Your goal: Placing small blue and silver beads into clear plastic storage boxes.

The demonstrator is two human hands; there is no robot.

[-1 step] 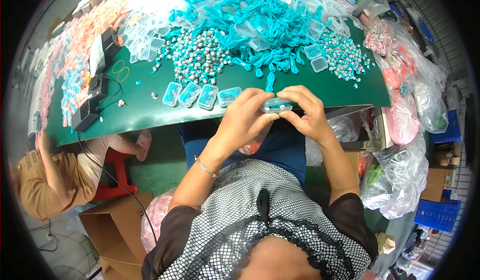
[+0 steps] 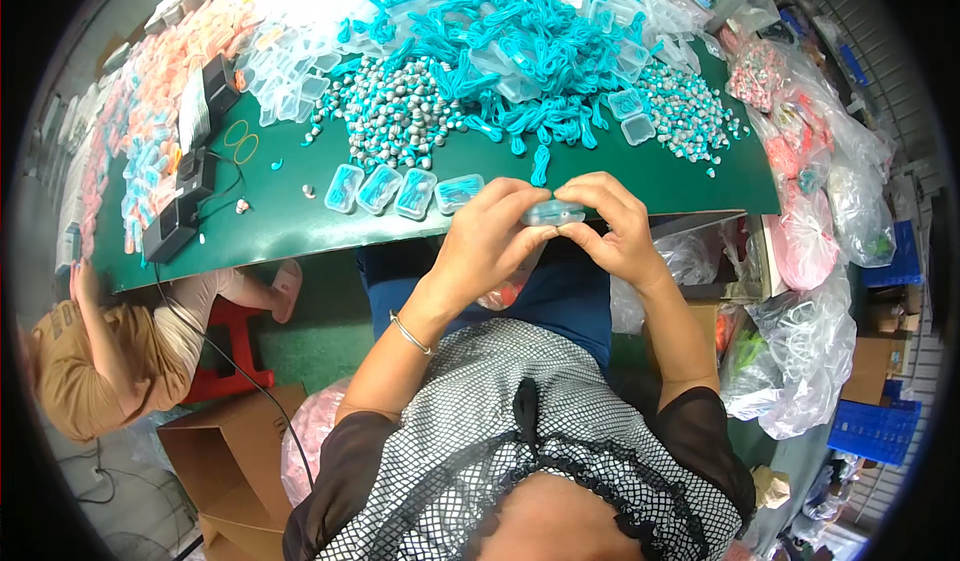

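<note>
A small clear plastic case (image 2: 553, 213) with teal contents is held above the table's near edge. My left hand (image 2: 492, 233) grips its left end between thumb and fingers. Opposite it, my right hand (image 2: 615, 223) pinches the right end, its thumb underneath and fingers on top. The case's lid lies down against its base. Left of my hands, several filled clear cases (image 2: 378, 190) with teal cord inside rest in a row on the green table (image 2: 290, 223). Just beyond my fingers lies a single teal cord bundle (image 2: 541, 165).
A large heap of teal cord bundles (image 2: 520, 41) covers the far middle. Grey-and-teal small pieces lie in one pile (image 2: 395, 111) left and another (image 2: 685, 111) right. Black boxes (image 2: 180, 211) stand at left, near a seated person (image 2: 110, 371). Plastic bags (image 2: 800, 341) crowd the right.
The case between my hands has gone from slightly parted to pressed together. My hands have hardly moved.
</note>
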